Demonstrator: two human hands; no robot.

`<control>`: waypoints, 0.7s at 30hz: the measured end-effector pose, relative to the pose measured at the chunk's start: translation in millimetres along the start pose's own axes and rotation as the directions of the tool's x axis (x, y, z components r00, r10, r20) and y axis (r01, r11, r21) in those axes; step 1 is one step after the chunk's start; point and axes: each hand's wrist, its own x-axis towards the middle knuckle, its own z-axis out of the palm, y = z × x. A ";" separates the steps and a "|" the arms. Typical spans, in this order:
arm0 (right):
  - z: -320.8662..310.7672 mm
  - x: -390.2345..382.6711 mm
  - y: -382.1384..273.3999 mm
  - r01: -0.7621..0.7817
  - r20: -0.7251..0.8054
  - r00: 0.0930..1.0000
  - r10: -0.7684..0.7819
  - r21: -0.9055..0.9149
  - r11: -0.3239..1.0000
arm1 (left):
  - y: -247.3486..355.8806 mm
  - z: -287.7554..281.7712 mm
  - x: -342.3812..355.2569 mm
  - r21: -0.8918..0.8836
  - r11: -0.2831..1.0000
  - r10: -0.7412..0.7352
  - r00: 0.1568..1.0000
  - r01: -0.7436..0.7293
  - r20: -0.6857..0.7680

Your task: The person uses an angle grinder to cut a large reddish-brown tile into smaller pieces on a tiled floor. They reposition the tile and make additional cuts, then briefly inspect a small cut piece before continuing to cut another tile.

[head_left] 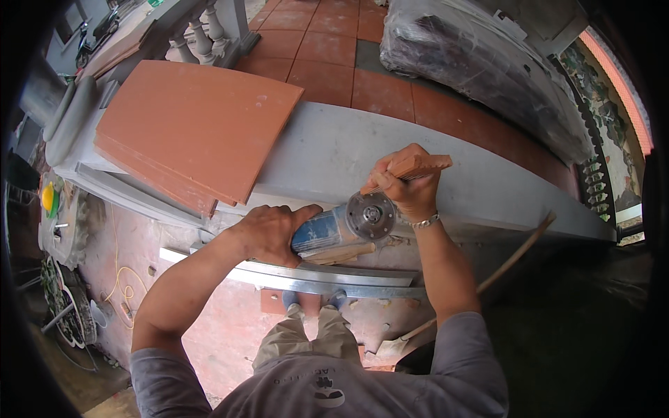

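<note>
My left hand (275,233) grips a blue angle grinder (317,235) with a metal cutting disc (371,217) facing up at its right end. My right hand (411,182) holds a narrow strip of terracotta tile (425,164), its lower edge at the upper rim of the disc; whether they touch I cannot tell. Terracotta tiles (195,125) lie stacked on the grey ledge (334,139) at the upper left, beyond both hands.
Beyond the ledge are floor tiles (327,80) and a plastic-wrapped bundle (474,49). Long metal bars (334,282) lie below the grinder, above my feet. A wooden pole (512,254) leans at the right; a yellow cord (129,279) lies on the left floor. A balustrade (216,31) stands behind.
</note>
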 end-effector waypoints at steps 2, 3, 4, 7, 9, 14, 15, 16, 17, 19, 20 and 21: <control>0.7 -1.1 -0.1 -0.113 0.025 0.993 0.116 -0.113 0.987 | 1.1 2.0 -0.8 -0.015 1.000 -0.001 1.000 0.001 0.008; -0.3 0.2 -0.3 0.010 -0.001 1.000 -0.010 -0.026 1.000 | -0.1 -0.4 0.0 -0.009 1.000 -0.014 1.000 0.014 0.023; -1.7 0.4 0.1 0.111 -0.020 0.994 -0.110 0.046 0.993 | -0.7 -1.0 0.4 -0.003 1.000 0.002 1.000 -0.002 0.002; -1.4 -2.8 4.9 0.090 0.015 0.996 -0.089 -0.040 0.995 | 0.1 0.6 -0.1 -0.004 1.000 0.016 1.000 -0.016 0.000; -2.5 -1.4 6.6 0.011 0.033 0.999 -0.007 -0.106 0.994 | -0.4 -0.9 0.3 -0.003 1.000 0.003 1.000 -0.003 0.017; -1.2 -3.1 4.3 0.141 -0.089 0.987 -0.134 0.072 0.987 | 1.4 0.5 0.7 -0.017 1.000 0.003 1.000 -0.003 -0.002; -1.0 -3.4 3.8 0.102 -0.030 0.994 -0.102 0.029 0.994 | 1.2 0.0 0.9 -0.014 1.000 -0.003 1.000 0.003 0.006; -0.8 -5.1 4.0 0.021 -0.012 1.000 -0.021 -0.042 0.999 | 0.2 -0.4 0.4 -0.010 1.000 0.025 1.000 -0.025 -0.015; -1.2 -3.8 4.8 -0.065 0.014 0.998 0.067 -0.118 0.991 | -0.6 -1.3 1.0 -0.008 0.999 0.037 0.999 -0.037 -0.038; -3.8 -5.7 6.3 -0.024 -0.022 1.000 0.023 -0.065 0.998 | -0.7 1.4 -0.4 0.006 0.999 0.053 0.998 -0.053 -0.045; -4.5 -4.8 8.6 -0.002 -0.051 0.999 0.001 -0.029 1.000 | -1.3 1.9 0.0 0.016 0.999 0.052 0.997 -0.052 -0.056; -4.4 -6.0 11.3 0.012 -0.010 1.000 -0.013 -0.045 0.999 | -1.4 4.1 -0.3 0.018 0.999 0.048 0.997 -0.047 -0.062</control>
